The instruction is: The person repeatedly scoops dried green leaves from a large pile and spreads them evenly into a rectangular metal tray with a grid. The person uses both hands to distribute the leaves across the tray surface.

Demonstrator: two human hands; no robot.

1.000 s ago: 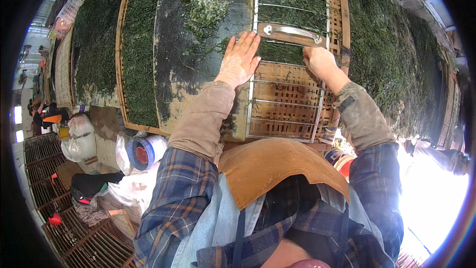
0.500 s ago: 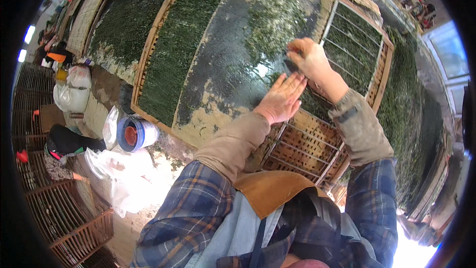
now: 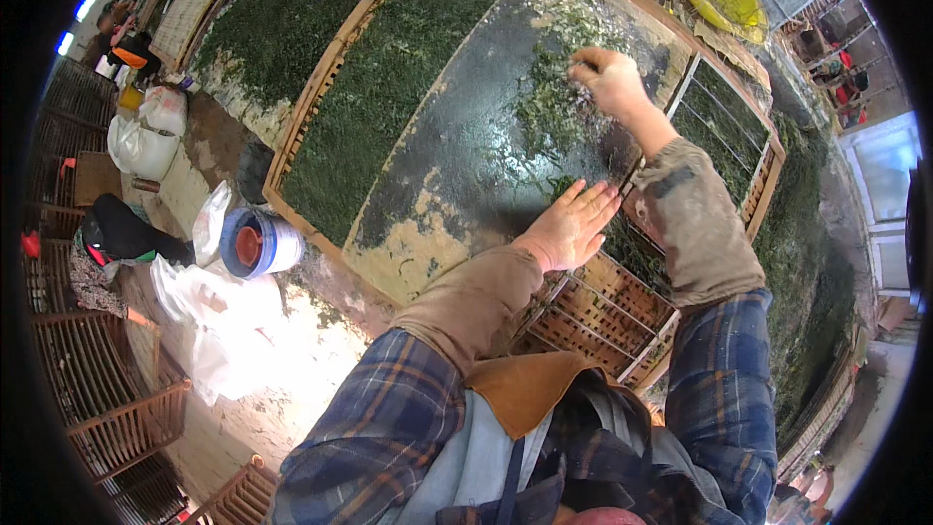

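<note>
A smooth, wet, dark board (image 3: pixel 428 165) with pale patches lies in front of me. Loose green leaf shreds (image 3: pixel 549 107) are scattered over its far right part. My left hand (image 3: pixel 571 230) rests flat near the board's right edge, fingers stretched out, by the metal grid frame. Farther off, my right hand (image 3: pixel 614 86) is over the shreds with its fingers curled together; what they hold, if anything, is hidden. Part of the metal grid (image 3: pixel 719 102) lies over green leaf matter to the right, and its nearer part crosses a woven slatted tray (image 3: pixel 593 316).
A wood-edged tray of green leaf (image 3: pixel 379 97) adjoins the board on the left. A blue-and-white bucket (image 3: pixel 282 245) and white plastic bags (image 3: pixel 219 316) stand at the left. A yellow basket (image 3: pixel 724 0) is at the far right. Another person (image 3: pixel 126 233) bends beside slatted racks.
My right hand has moved away from my left, farther out over the leaf shreds. The left stays flat near the board's edge. The whole view has shifted somewhat.
</note>
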